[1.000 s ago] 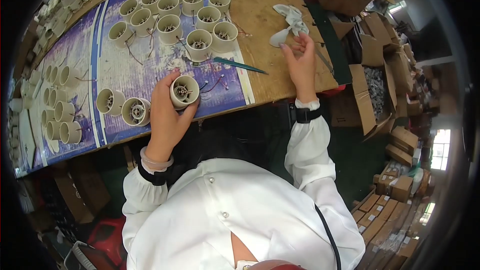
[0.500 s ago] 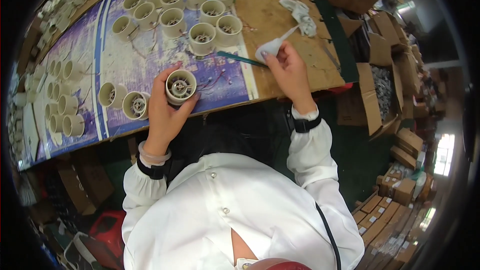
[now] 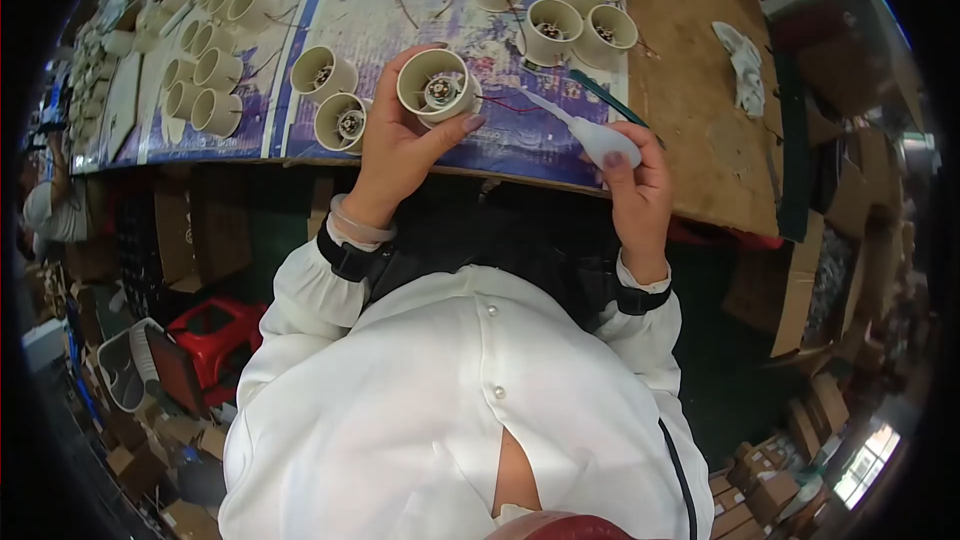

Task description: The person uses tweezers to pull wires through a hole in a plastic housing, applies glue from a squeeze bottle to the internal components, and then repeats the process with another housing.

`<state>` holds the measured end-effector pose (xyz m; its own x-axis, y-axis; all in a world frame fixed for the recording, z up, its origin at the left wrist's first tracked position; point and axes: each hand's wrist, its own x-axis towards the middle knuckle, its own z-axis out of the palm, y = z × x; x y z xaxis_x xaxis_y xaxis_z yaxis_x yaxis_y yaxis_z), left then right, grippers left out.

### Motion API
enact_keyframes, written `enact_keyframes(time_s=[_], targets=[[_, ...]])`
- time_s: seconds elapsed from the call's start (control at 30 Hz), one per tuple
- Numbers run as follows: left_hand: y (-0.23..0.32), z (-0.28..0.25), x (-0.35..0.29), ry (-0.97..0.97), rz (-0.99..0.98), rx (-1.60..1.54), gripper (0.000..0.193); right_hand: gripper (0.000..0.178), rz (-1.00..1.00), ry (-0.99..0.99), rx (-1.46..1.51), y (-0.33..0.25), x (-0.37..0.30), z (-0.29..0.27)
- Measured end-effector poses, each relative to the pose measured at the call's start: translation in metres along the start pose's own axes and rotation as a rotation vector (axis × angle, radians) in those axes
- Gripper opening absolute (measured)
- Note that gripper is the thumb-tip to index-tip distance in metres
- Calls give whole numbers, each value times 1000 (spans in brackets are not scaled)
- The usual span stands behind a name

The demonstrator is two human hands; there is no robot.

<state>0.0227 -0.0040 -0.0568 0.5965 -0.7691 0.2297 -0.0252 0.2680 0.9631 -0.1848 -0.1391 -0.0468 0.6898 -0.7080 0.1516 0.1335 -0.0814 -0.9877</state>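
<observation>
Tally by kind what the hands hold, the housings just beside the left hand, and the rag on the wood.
Cream housings: 3, one in the left hand, two on the mat beside it.
White squeeze bottle: 1, in the right hand.
White rag: 1.
Total: 5.

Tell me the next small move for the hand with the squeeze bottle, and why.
Probably bring the nozzle of the squeeze bottle in the right hand leftward to the open mouth of the cream housing. The left hand holds that housing tilted up, inner part exposed, and the nozzle tip points at it but sits short of it.
</observation>
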Motion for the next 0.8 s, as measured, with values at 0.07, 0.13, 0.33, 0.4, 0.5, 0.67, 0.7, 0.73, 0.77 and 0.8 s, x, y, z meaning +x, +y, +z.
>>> enact_keyframes(time_s=[0.07, 0.13, 0.33, 0.4, 0.5, 0.67, 0.7, 0.73, 0.77, 0.8], targets=[[1, 3, 2, -15, 18, -3, 69, 25, 19, 4, 22, -2, 2, -2], [2, 3, 2, -18, 25, 1, 70, 26, -9, 55, 7, -2, 5, -3], [-2, -3, 2, 3, -10, -130, 71, 26, -36, 197, -19, -2, 11, 2], [-4, -4, 1, 9, -19, -156, 71, 26, -43, 173, -32, -1, 12, 2], [-3, -5, 2, -2, -15, -140, 71, 25, -44, 159, -42, -1, 12, 3], [-2, -3, 1, -11, -21, -148, 71, 24, -49, 152, -62, -4, 13, 6], [-2, -3, 1, -9, -21, -144, 71, 24, -55, 150, -67, -4, 13, 6], [-2, -3, 1, -8, -20, -141, 72, 24, -55, 149, -68, -4, 13, 6], [-2, -3, 1, -6, -20, -138, 72, 24, -51, 142, -73, -4, 13, 6], [-2, -3, 1, -5, -20, -139, 72, 24, -47, 136, -78, -4, 12, 6]])
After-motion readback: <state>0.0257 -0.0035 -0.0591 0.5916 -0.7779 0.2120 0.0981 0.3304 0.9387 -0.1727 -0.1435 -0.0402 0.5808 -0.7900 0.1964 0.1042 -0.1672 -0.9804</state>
